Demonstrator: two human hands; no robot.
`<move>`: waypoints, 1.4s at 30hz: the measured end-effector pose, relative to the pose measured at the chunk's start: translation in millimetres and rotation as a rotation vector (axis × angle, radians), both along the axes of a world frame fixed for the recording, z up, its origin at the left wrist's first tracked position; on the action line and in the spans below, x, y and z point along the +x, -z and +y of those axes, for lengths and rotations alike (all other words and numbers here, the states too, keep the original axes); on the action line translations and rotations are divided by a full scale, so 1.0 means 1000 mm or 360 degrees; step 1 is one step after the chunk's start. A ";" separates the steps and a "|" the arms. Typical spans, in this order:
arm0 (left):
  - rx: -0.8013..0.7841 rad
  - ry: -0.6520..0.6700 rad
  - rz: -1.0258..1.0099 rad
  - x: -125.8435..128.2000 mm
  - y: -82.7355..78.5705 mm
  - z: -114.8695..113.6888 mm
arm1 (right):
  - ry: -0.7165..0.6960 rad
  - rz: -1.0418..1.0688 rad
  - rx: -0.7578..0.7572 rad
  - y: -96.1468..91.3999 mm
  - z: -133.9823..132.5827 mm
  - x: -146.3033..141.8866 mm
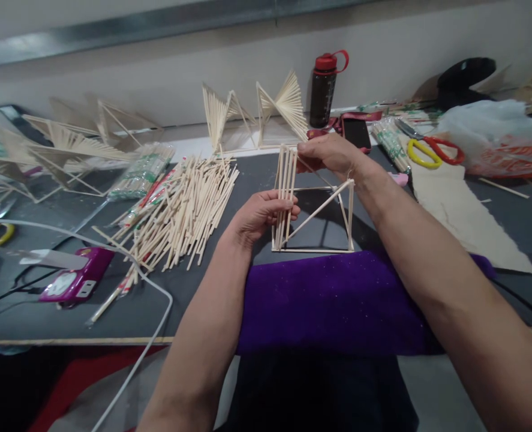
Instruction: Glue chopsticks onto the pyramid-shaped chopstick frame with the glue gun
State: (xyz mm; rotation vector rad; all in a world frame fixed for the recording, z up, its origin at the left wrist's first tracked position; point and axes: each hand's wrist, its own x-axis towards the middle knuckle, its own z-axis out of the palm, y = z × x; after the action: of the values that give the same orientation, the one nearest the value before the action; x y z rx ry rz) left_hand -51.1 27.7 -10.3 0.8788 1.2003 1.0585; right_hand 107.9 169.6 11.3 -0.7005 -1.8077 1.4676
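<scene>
A small frame of wooden sticks (333,207) stands on the dark table (230,282) in front of me, with a row of upright sticks (286,180) along its left side. My left hand (261,217) is closed round the lower part of those upright sticks. My right hand (333,155) pinches their top ends, fingers together. A purple cloth (328,300) lies under my forearms at the table's near edge.
A loose pile of sticks (182,210) lies to the left. Finished fan-shaped stick models (257,114) stand at the back. Also here: a dark bottle with red cap (323,89), a phone (356,132), scissors (432,151), a plastic bag (495,135), a magenta glue gun (74,281) and a white cable (158,288).
</scene>
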 end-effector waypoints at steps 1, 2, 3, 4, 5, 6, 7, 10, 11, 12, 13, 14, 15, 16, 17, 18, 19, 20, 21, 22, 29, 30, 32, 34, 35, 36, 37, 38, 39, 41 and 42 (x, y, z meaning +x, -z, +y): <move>-0.0004 -0.0003 0.0001 0.000 0.000 0.000 | -0.0013 0.0018 -0.0035 0.000 -0.001 0.001; -0.0007 -0.0007 -0.0001 0.001 0.000 0.000 | -0.0022 0.0030 -0.0071 0.000 -0.002 0.003; -0.0010 -0.0006 -0.0006 0.001 0.000 0.000 | -0.0031 0.0035 -0.0099 -0.001 -0.003 0.005; -0.0012 -0.0005 -0.0012 0.002 -0.001 0.000 | -0.0033 0.0039 -0.0109 -0.002 -0.004 0.007; -0.0011 -0.0004 -0.0018 0.003 -0.001 0.000 | -0.0043 0.0041 -0.0108 -0.003 -0.005 0.009; -0.0009 -0.0003 -0.0023 0.003 -0.001 0.000 | -0.0060 0.0045 -0.0099 -0.004 -0.005 0.010; -0.0005 -0.0002 -0.0025 0.004 -0.001 0.000 | -0.0082 0.0047 -0.0086 -0.004 -0.005 0.012; 0.0015 -0.0003 -0.0024 0.005 0.000 -0.001 | -0.0129 0.0047 -0.0050 -0.005 -0.004 0.014; 0.0021 -0.0005 -0.0022 0.005 0.000 0.000 | -0.0131 0.0036 -0.0044 -0.005 -0.005 0.014; 0.0025 -0.0007 -0.0020 0.005 0.000 0.000 | -0.0126 0.0022 -0.0040 -0.006 -0.005 0.014; 0.0027 -0.0008 -0.0020 0.005 0.000 0.000 | -0.0119 0.0011 -0.0037 -0.006 -0.005 0.014; 0.0026 -0.0007 -0.0023 0.005 0.001 0.000 | -0.0112 0.0009 -0.0033 -0.006 -0.005 0.014; 0.0024 -0.0005 -0.0024 0.005 0.001 0.000 | -0.0117 0.0012 -0.0028 -0.005 -0.005 0.013; 0.0020 -0.0005 -0.0025 0.005 0.001 0.000 | -0.0124 0.0023 -0.0021 -0.005 -0.005 0.013; 0.0015 -0.0010 -0.0023 0.005 0.001 0.000 | -0.0132 0.0036 -0.0015 -0.004 -0.005 0.013; 0.0010 -0.0017 -0.0017 0.005 0.000 0.000 | -0.0134 0.0046 -0.0012 -0.003 -0.004 0.013; 0.0007 -0.0026 -0.0010 0.006 0.000 0.000 | -0.0130 0.0053 -0.0013 -0.003 -0.003 0.013; 0.0005 -0.0034 -0.0004 0.006 0.000 0.000 | -0.0121 0.0055 -0.0017 -0.002 -0.002 0.012; 0.0005 -0.0040 -0.0002 0.007 0.000 0.000 | -0.0109 0.0054 -0.0021 -0.001 -0.002 0.012; 0.0007 -0.0042 -0.0002 0.007 0.000 0.000 | -0.0099 0.0052 -0.0024 0.000 -0.001 0.012; 0.0027 -0.0035 0.0021 0.006 0.003 0.001 | -0.0045 0.0089 -0.0034 0.003 -0.003 0.011; 0.0032 -0.0031 0.0018 0.006 0.003 0.001 | -0.0042 0.0092 -0.0031 0.003 -0.004 0.011; 0.0039 -0.0030 0.0018 0.006 0.004 0.001 | -0.0021 0.0089 -0.0022 0.003 -0.005 0.011; 0.0040 -0.0033 0.0025 0.006 0.004 0.001 | 0.0009 0.0081 -0.0018 0.003 -0.006 0.011; 0.0039 -0.0033 0.0028 0.007 0.004 0.001 | 0.0023 0.0081 -0.0015 0.004 -0.006 0.011; 0.0038 -0.0033 0.0029 0.007 0.004 0.001 | 0.0030 0.0083 -0.0011 0.004 -0.007 0.011; 0.0040 -0.0031 0.0028 0.007 0.003 0.001 | 0.0030 0.0092 -0.0004 0.005 -0.007 0.012; 0.0044 -0.0028 0.0027 0.007 0.003 0.001 | 0.0022 0.0104 0.0006 0.006 -0.006 0.012; 0.0052 -0.0025 0.0026 0.008 0.003 0.001 | 0.0009 0.0121 0.0015 0.007 -0.006 0.013; 0.0077 -0.0013 0.0023 0.008 0.004 0.001 | -0.0021 0.0147 0.0025 0.009 -0.005 0.013; 0.0085 -0.0003 0.0025 0.007 0.004 0.001 | -0.0029 0.0153 0.0027 0.009 -0.005 0.014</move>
State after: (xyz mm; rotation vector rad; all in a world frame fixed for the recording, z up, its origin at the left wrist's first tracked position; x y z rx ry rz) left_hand -43.8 28.7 -14.2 0.9289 1.1906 1.0917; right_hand 121.6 164.5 1.9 -0.5960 -1.7556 1.4708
